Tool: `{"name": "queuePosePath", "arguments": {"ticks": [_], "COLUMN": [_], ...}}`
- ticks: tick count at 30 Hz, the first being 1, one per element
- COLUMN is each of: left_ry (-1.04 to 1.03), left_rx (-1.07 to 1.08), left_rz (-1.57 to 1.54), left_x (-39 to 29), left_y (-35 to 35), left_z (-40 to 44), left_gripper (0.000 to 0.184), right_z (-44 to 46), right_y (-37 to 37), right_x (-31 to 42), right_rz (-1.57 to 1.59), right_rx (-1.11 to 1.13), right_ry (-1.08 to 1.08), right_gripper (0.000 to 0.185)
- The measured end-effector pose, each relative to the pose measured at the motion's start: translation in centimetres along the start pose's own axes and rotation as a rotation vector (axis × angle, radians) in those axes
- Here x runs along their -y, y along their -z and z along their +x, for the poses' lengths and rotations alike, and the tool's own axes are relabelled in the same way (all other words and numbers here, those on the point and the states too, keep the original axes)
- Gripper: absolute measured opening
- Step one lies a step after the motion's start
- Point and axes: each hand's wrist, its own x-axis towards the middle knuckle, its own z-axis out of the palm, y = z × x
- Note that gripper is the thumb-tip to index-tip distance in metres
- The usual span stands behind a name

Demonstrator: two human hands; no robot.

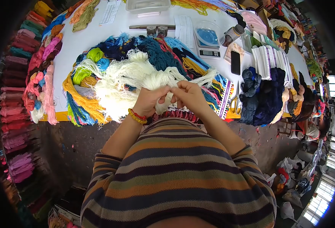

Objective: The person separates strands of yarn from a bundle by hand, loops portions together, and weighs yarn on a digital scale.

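A big tangle of white yarn lies heaped at the table's front, over skeins of blue, teal, yellow and green. My left hand, with yellow and red bands at the wrist, is closed on a bundle of this yarn. Close beside it, my right hand has its fingers curled and pinched against the same white strands. The two hands almost meet at the fingertips. Loose white strands spread rightward past my right hand. What lies exactly between the fingertips is too small to make out.
Scissors lie right of my hands, beside dark navy skeins. Farther back are a phone, a digital scale bearing a plastic tub, a dark jar and a metal clamp-like fixture. Hanging yarn lines the left.
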Motion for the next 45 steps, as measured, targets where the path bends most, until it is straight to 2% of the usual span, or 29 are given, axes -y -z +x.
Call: {"name": "queuePosePath", "arguments": {"ticks": [4,6,7,11,13,15,16,18,19,20,22,23,24,25,26,27,29,30,31,32,34,35,36,39,41,42,43,44,45], "left_ry": [0.01,0.014,-0.01,-0.048,-0.056,-0.065,-0.055,-0.045,-0.169,-0.292,-0.025,-0.05,-0.123,-0.056,-0.098,-0.155,-0.285,-0.333,-0.355,-0.425,-0.466,-0.484,-0.466,-0.462,-0.516,-0.551,-0.582,-0.577,-0.598], "left_rx": [-0.045,-0.045,-0.036,-0.064,-0.062,-0.061,0.0,0.06,0.117,0.176,0.043,0.062,0.221,0.219,0.167,-0.111,-0.394,-0.404,-0.519,-0.733,-0.679,-0.696,-0.716,-0.81,-0.754,-0.906,-1.057,-1.098,-1.293], "left_rz": [0.019,0.004,-0.041,-0.141,-0.129,-0.117,0.002,0.121,0.103,0.086,-0.262,-0.342,-0.423,-0.628,-0.594,-0.473,-0.28,-0.346,-0.351,-0.257,-0.169,-0.115,-0.159,-0.019,0.014,0.107,0.203,0.319,0.351], "left_x": [0.1,0.1,0.2,0.2,0.2,0.2,0.4,0.5,0.6,0.7,-1.0,-2.9,-3.5,-4.5,-5.6,-7.1,-10.7,-12.0,-13.7,-15.3,-17.6,-18.4,-19.0,-22.4,-25.1,-26.5,-27.9,-30.0,-29.7], "left_y": [0.0,0.1,0.2,0.1,0.2,0.8,1.6,2.1,2.1,2.1,1.3,0.6,1.9,3.2,4.8,6.1,8.7,11.5,14.1,14.2,17.8,21.5,24.2,28.8,32.6,32.4,32.1,35.0,27.6], "left_z": [-0.1,-0.1,-0.1,0.1,0.1,0.2,0.3,0.2,0.2,0.3,-0.6,-1.2,-0.9,-1.3,-1.7,-2.2,-2.8,-3.0,-3.3,-3.4,-4.4,-4.4,-4.5,-5.0,-6.4,-7.0,-8.0,-9.7,-9.3], "left_gripper": [0.007,0.01,0.012,0.019,0.019,0.019,0.018,0.018,0.015,0.014,0.012,0.013,0.019,0.028,0.032,0.032,0.031,0.032,0.031,0.031,0.032,0.033,0.034,0.035,0.028,0.027,0.025,0.026,0.027], "right_z": [0.2,0.7,0.9,0.7,0.9,0.3,0.1,0.3,0.3,0.8,1.6,2.3,2.3,2.2,2.8,3.5,3.5,3.4,3.3,2.7,1.8,0.9,0.2,-1.4,-3.5,-4.9,-6.3,-7.8,-9.7], "right_y": [-0.4,0.0,0.3,0.4,0.5,1.3,2.0,3.2,3.4,3.1,3.1,3.4,4.4,6.1,8.3,11.0,16.0,18.5,21.4,24.0,27.5,28.4,29.2,33.7,36.4,39.0,42.1,46.6,49.2], "right_x": [-0.6,-1.2,-1.2,-0.8,-0.9,0.9,1.6,2.2,2.8,2.0,0.1,-0.9,-0.5,-0.2,-0.9,-2.1,-3.2,-3.8,-4.5,-4.4,-4.5,-3.6,-2.8,-1.6,-0.2,-0.1,-0.2,-1.2,-1.1], "right_rz": [-0.018,0.002,0.127,0.325,0.047,-0.064,-0.176,-0.055,0.008,-0.068,-0.22,-0.257,-0.275,-0.289,-0.313,-0.338,-0.537,-0.711,-0.826,-1.032,-1.104,-1.27,-1.337,-1.493,-1.419,-1.408,-1.521,-1.553,-1.701], "right_rx": [-0.024,-0.143,-0.126,-0.055,0.026,0.103,0.182,0.089,0.051,0.037,0.056,-0.072,-0.202,-0.332,-0.431,-0.532,-0.691,-0.769,-0.852,-0.847,-0.981,-0.962,-0.98,-1.005,-1.123,-1.105,-1.089,-1.129,-1.064], "right_ry": [0.039,0.145,0.061,0.001,-0.009,0.005,0.019,0.037,0.04,0.11,0.265,0.438,0.356,0.271,0.243,0.217,0.218,0.331,0.202,0.213,0.083,-0.037,-0.082,-0.188,-0.256,-0.159,-0.27,-0.292,-0.212], "right_gripper": [0.014,0.013,0.013,0.016,0.017,0.018,0.02,0.024,0.025,0.029,0.032,0.035,0.034,0.034,0.035,0.036,0.038,0.04,0.042,0.044,0.05,0.051,0.05,0.046,0.041,0.041,0.041,0.041,0.04]}}
